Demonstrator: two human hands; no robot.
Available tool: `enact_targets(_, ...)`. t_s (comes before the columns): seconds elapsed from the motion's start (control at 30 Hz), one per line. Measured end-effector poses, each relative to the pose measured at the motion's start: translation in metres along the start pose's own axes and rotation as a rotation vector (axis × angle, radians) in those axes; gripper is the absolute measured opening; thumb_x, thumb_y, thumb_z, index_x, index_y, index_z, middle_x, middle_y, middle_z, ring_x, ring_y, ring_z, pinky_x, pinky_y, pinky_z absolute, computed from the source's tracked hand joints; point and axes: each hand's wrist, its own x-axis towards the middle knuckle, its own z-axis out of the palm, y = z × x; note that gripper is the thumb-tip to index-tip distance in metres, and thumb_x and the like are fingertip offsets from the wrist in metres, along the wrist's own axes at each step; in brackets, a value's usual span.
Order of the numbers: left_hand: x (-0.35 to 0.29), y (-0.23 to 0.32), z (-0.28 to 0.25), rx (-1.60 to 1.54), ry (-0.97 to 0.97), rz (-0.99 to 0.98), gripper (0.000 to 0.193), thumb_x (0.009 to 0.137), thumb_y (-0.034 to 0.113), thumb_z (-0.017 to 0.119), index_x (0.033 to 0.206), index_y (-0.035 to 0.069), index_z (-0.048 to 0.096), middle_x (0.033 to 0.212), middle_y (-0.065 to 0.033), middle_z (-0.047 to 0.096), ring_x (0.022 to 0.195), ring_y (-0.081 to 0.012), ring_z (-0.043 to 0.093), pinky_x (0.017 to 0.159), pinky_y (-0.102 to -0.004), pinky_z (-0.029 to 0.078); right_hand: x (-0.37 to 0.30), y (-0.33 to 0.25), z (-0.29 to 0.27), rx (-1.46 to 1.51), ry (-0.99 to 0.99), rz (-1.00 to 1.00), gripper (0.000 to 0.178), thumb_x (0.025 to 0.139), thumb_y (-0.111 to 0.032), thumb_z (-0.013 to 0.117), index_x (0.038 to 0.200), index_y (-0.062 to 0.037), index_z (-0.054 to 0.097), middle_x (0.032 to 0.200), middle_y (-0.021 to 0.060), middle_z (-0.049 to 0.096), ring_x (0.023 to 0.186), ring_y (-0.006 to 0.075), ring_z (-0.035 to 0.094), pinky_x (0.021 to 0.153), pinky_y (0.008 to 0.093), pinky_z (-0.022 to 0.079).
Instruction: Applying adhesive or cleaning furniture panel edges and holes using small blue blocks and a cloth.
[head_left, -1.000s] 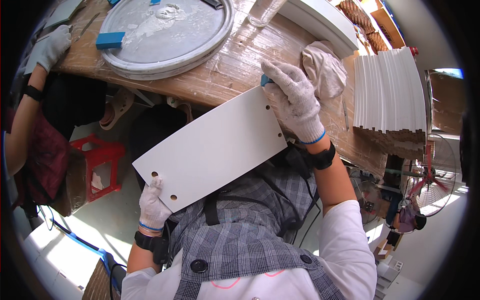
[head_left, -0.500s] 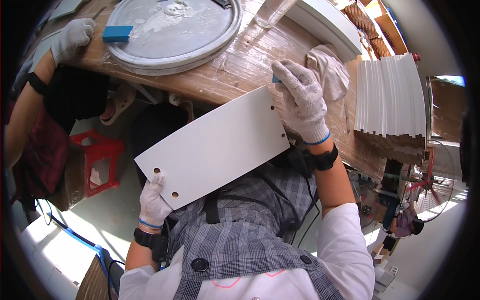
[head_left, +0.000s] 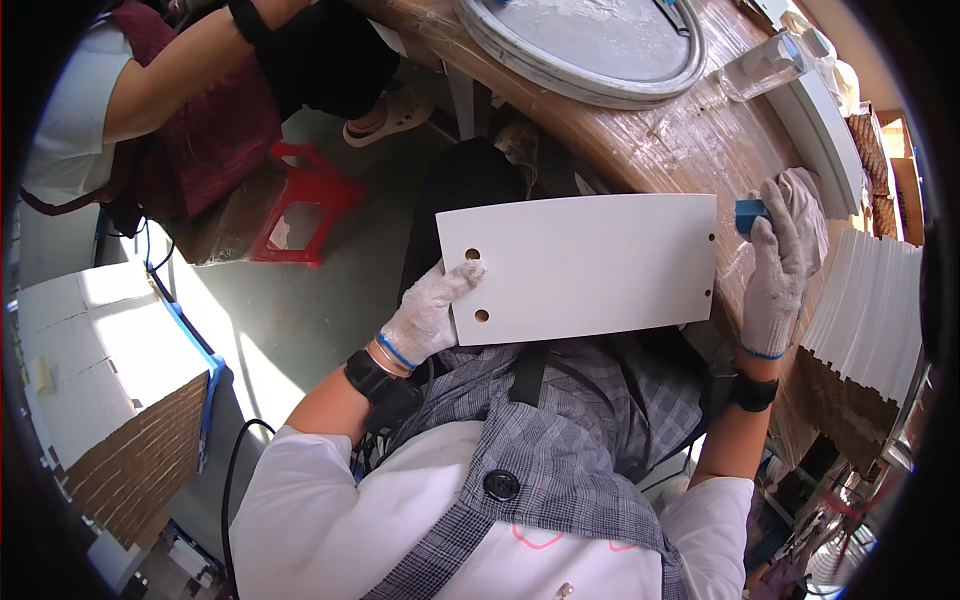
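Observation:
A white rectangular board (head_left: 590, 270) lies nearly level above my lap, with two larger holes at its left end and two small ones at its right. My left hand (head_left: 428, 308), in a white knit glove, grips the left end, thumb on top beside a hole. The fingers under the board are hidden. My gloved right hand (head_left: 778, 270) is just beyond the right end, apart from it. Its fingers are closed on a small flat blue scraper (head_left: 752, 215), partly covered by the fingers. A crumpled pale cloth (head_left: 806, 215) lies behind that hand.
On the film-covered table (head_left: 590, 120) sit a round grey lid (head_left: 600, 95) smeared with white paste and a clear cup (head_left: 765, 68). White boards are stacked (head_left: 865, 300) at right and on a pallet (head_left: 100, 350) at left. A co-worker's arm (head_left: 185, 85) is at upper left, near a red stool (head_left: 305, 205).
My view has swung left. The board has turned from a slant to nearly level, still in my left hand. My right hand keeps the blue scraper; the co-worker's hand has left the view.

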Motion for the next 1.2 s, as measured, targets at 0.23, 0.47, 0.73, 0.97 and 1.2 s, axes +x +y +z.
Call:
enact_targets(0.23,-0.011,0.013,0.012,0.192,-0.067,-0.047,0.043,0.092,0.014,0.057,0.130,-0.001,0.044,0.120,-0.0122,0.057,0.110,-0.0245,0.060,0.096,-0.0415,0.050,-0.034,-0.005,-0.040,0.745,0.031,0.296,0.041,0.098,-0.017,0.050,0.133,0.0043,0.047,0.135,0.0159,0.050,0.109,0.0210,0.058,0.091,0.0351,0.051)
enact_targets(0.47,-0.043,0.027,0.066,0.578,-0.081,0.200,0.049,0.084,0.014,0.070,0.126,-0.002,0.050,0.111,-0.0104,0.062,0.100,-0.0199,0.063,0.087,-0.0341,0.052,-0.091,0.013,-0.100,1.304,0.094,0.343,0.044,0.098,-0.023,0.051,0.135,-0.0005,0.045,0.122,0.0146,0.058,0.102,0.0205,0.059,0.088,0.0342,0.049)
enact_targets(0.73,-0.032,0.030,0.097,1.921,-0.725,1.277,0.041,0.072,0.015,0.069,0.113,0.014,0.066,0.124,-0.0129,0.061,0.124,-0.0335,0.052,0.111,-0.0504,0.033,-0.141,0.014,-0.109,1.516,0.201,0.355,0.045,0.099,-0.022,0.048,0.138,0.0003,0.041,0.116,0.0157,0.057,0.103,0.0236,0.059,0.086,0.0351,0.053)
enact_targets(0.97,-0.028,0.015,0.068,2.209,-0.480,1.412,0.055,0.074,0.018,0.068,0.128,0.018,0.058,0.134,-0.0106,0.053,0.134,-0.0343,0.040,0.116,-0.0548,0.016,-0.162,0.023,-0.101,1.612,0.228,0.443,0.043,0.098,-0.022,0.050,0.136,-0.0019,0.045,0.120,0.0180,0.056,0.100,0.0258,0.062,0.086,0.0367,0.055)
enact_targets(1.2,-0.023,-0.019,0.033,1.664,0.175,1.043,0.099,0.081,0.025,0.073,0.150,0.001,0.006,0.146,-0.0299,0.031,0.130,-0.0402,0.042,0.105,-0.0426,0.040,-0.152,0.025,-0.083,1.630,0.161,0.474,0.042,0.099,-0.024,0.048,0.134,0.0003,0.045,0.118,0.0180,0.058,0.100,0.0265,0.063,0.086,0.0384,0.055)
